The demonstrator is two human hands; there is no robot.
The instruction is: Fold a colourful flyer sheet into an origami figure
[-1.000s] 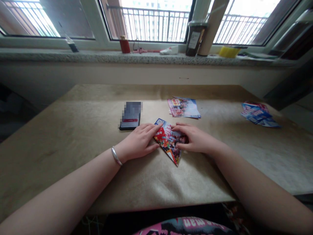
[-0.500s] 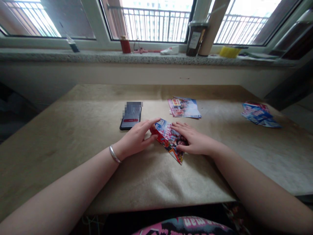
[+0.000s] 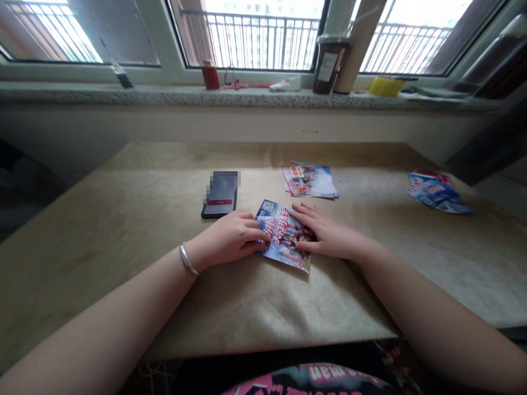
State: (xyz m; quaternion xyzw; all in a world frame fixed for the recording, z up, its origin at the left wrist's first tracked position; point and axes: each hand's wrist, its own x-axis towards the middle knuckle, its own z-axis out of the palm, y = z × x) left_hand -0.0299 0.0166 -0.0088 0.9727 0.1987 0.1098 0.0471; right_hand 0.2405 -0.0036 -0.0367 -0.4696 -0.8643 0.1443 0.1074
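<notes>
A blue printed flyer (image 3: pixel 282 233) with a QR code in its upper left corner lies on the table in front of me. My left hand (image 3: pixel 234 236) is at its left edge, with the fingers curled and the thumb and fingertips closed on the paper. Flat across the flyer's right side, my right hand (image 3: pixel 325 233) presses down with its fingers stretched out. Both hands cover parts of the print. A silver bracelet (image 3: pixel 188 260) circles my left wrist.
A phone (image 3: pixel 220 197) lies beyond my left hand. Behind the flyer is a small stack of flyers (image 3: pixel 310 181); several folded papers (image 3: pixel 436 192) form a pile at the far right. Jars and small items line the stone windowsill (image 3: pixel 164 96).
The flyer, folded over along a slant with red print showing before, now lies opened out as a near-square blue sheet. My left hand has drawn slightly down and its fingers have curled.
</notes>
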